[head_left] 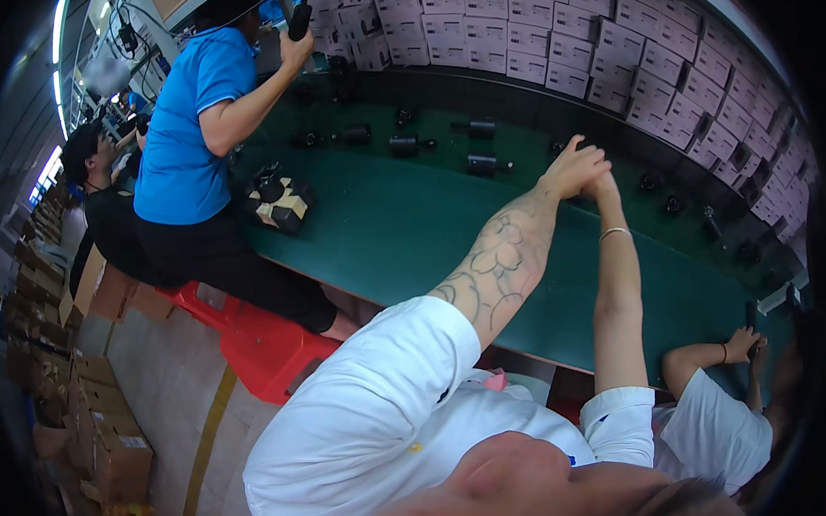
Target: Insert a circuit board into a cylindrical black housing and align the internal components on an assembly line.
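Note:
My left hand (569, 170) and my right hand (601, 186) are together above the far side of the green bench (384, 213), both closed with the fingers bent in. A small dark thing shows by the left fingertips, too little of it visible to name. Beyond my hands, and off to their left, several black cylindrical parts with short stems lie on a darker green strip; the nearest cylinder (482, 165) rests on its side. More small dark parts (673, 203) are scattered to the right of my hands.
Stacked white boxes (551, 35) line the back. At left, a co-worker in a blue shirt (190, 129) holds up a black tool beside black and cream blocks (279, 203). Another person's hands (744, 345) work at right. A red stool (266, 345) and cardboard cartons (109, 423) are below left.

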Available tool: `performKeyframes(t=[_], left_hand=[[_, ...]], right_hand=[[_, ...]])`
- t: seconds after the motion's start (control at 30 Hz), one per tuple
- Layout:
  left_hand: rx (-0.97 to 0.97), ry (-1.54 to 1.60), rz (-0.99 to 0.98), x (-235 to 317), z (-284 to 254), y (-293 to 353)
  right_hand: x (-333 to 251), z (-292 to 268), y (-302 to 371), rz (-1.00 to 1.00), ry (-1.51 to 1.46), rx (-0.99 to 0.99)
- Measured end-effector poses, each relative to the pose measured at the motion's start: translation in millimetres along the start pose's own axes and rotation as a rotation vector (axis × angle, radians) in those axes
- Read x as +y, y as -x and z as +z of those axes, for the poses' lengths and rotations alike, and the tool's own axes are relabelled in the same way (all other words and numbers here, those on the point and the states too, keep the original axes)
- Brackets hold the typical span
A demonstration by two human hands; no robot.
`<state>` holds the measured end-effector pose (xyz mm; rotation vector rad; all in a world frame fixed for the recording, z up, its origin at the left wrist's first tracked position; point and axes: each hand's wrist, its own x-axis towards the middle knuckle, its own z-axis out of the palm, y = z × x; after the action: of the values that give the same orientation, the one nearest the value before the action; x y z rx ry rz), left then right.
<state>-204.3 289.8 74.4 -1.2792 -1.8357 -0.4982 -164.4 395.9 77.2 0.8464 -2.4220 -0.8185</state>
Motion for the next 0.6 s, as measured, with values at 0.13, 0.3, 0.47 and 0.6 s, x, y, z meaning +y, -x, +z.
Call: performKeyframes(t=[0.13,0.3,0.47,0.6], left_hand=[[-0.1,0.003,-0.024,14,6,22],[-0.169,-0.011,-0.056,25,10,32],[-0.296,-0.037,-0.098,16,-3,59],[-0.459,-0.017,-0.141,18,-14,65]], right_hand=[[-11,14,11,0.001,-0.019,-0.112],[-24,90,44,-0.02,-0.023,-0.253],[-53,127,0,0.031,-0.12,-0.223],[-77,129,-4,0.127,-0.273,-0.171]])
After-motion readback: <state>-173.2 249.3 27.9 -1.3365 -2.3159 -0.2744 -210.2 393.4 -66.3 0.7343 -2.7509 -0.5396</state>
